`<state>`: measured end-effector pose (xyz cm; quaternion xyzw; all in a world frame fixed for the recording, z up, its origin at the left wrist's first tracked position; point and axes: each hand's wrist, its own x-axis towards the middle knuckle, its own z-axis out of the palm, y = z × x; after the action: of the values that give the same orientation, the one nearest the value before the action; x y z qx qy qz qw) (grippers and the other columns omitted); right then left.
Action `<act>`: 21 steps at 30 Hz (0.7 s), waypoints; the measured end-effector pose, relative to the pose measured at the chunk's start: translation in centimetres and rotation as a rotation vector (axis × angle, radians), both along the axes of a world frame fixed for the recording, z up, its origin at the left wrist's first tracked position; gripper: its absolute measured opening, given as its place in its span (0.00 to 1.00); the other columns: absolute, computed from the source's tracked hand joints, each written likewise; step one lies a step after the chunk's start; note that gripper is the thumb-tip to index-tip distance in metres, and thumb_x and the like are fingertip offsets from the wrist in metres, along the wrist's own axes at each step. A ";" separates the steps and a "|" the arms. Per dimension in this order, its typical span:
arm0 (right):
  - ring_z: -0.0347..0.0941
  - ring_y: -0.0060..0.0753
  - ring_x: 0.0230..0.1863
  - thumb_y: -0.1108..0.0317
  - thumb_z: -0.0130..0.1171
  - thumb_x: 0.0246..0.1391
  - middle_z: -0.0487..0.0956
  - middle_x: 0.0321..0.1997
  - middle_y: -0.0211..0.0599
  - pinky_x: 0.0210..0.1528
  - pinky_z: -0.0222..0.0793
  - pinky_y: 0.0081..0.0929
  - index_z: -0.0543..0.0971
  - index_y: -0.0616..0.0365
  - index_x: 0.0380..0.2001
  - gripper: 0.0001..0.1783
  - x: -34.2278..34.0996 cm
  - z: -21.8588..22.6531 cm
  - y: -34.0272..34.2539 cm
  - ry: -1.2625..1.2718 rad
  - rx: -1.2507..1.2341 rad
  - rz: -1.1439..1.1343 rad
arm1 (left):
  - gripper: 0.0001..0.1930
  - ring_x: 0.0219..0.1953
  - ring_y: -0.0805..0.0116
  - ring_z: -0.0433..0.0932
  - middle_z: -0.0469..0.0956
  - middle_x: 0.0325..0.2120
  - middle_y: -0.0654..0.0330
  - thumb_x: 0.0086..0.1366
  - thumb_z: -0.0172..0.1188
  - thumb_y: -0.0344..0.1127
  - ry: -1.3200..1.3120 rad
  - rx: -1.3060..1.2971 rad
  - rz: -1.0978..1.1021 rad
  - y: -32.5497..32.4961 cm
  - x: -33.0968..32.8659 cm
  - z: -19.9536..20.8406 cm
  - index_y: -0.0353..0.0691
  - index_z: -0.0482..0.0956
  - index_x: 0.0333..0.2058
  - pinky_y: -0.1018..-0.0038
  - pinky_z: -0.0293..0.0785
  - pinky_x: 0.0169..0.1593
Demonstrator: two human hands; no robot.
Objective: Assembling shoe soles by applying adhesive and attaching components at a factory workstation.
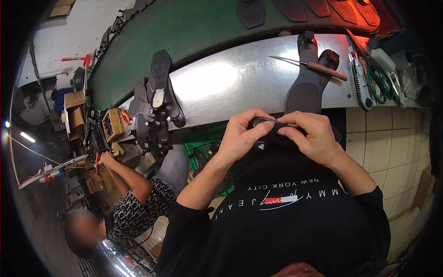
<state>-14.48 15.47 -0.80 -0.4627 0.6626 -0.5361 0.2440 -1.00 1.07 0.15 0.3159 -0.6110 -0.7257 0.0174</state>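
Close to my body, at the bench's near edge, a dark shoe part (261,144) is pinched between my two hands. My left hand (247,136) has thumb and index finger closed on its left side. On the right side, the thumb and fingertips of my right hand (310,134) press on its edge. My fingers cover much of the part, so its whole shape is hidden. Just beyond my hands lies a dark heeled shoe (303,94), sole up, beside a second one (328,62). Across both rests a pointed metal tool with a wooden handle (326,70).
A utility knife (359,81) and green-handled scissors (380,83) lie at the metal bench's (207,83) right end. More dark shoes (159,87) are piled left. Behind runs a green belt (134,60) carrying soles (251,13). A green crate (191,148) stands below; a co-worker (134,207) works at left.
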 end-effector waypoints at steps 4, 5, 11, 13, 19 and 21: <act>0.72 0.16 0.24 0.72 0.66 0.45 0.78 0.21 0.31 0.26 0.64 0.17 0.78 0.63 0.26 0.07 -1.0 0.4 0.1 -0.400 0.268 0.101 | 0.06 0.22 0.85 0.70 0.75 0.19 0.68 0.58 0.60 0.30 0.009 -0.196 -0.059 0.1 0.5 0.6 0.35 0.79 0.33 0.85 0.65 0.25; 0.72 0.16 0.24 0.72 0.66 0.45 0.78 0.21 0.31 0.26 0.64 0.17 0.78 0.63 0.26 0.07 -1.4 0.6 -0.2 -0.395 0.267 0.097 | 0.06 0.21 0.84 0.70 0.75 0.19 0.68 0.57 0.60 0.29 0.062 -0.298 -0.066 0.5 0.6 1.3 0.34 0.79 0.33 0.85 0.65 0.25; 0.70 0.17 0.31 0.74 0.62 0.47 0.78 0.29 0.29 0.33 0.64 0.17 0.80 0.62 0.29 0.05 -3.6 3.0 -2.3 -0.398 0.025 0.453 | 0.05 0.23 0.81 0.74 0.78 0.21 0.63 0.54 0.62 0.25 0.270 -0.464 -0.016 -0.6 2.2 4.2 0.33 0.81 0.31 0.84 0.68 0.27; 0.71 0.19 0.35 0.74 0.56 0.53 0.78 0.35 0.30 0.34 0.66 0.19 0.79 0.62 0.37 0.08 -5.5 3.9 -3.4 -0.135 -0.185 0.095 | 0.07 0.25 0.79 0.75 0.79 0.26 0.60 0.55 0.60 0.26 0.238 -0.377 0.251 -2.5 4.5 3.6 0.33 0.80 0.34 0.84 0.69 0.29; 0.70 0.37 0.35 0.72 0.56 0.50 0.75 0.33 0.36 0.37 0.65 0.34 0.79 0.58 0.39 0.12 -7.6 -2.9 -4.8 0.789 0.019 -0.374 | 0.23 0.51 0.66 0.72 0.69 0.52 0.59 0.61 0.58 0.38 0.282 0.522 0.800 -5.4 5.4 -2.5 0.44 0.68 0.54 0.72 0.79 0.41; 0.67 0.39 0.40 0.70 0.58 0.47 0.74 0.36 0.32 0.41 0.62 0.37 0.79 0.56 0.38 0.12 -6.9 -4.0 -4.8 1.008 0.201 -0.384 | 0.19 0.50 0.61 0.74 0.72 0.49 0.59 0.62 0.57 0.40 0.281 0.716 0.747 -5.4 5.5 -5.2 0.42 0.69 0.51 0.72 0.79 0.42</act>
<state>-21.36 10.70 -4.78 -0.5074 0.8178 -0.2170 -0.1631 4.51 -4.37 -5.02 0.3978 -0.1632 -0.8683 0.2474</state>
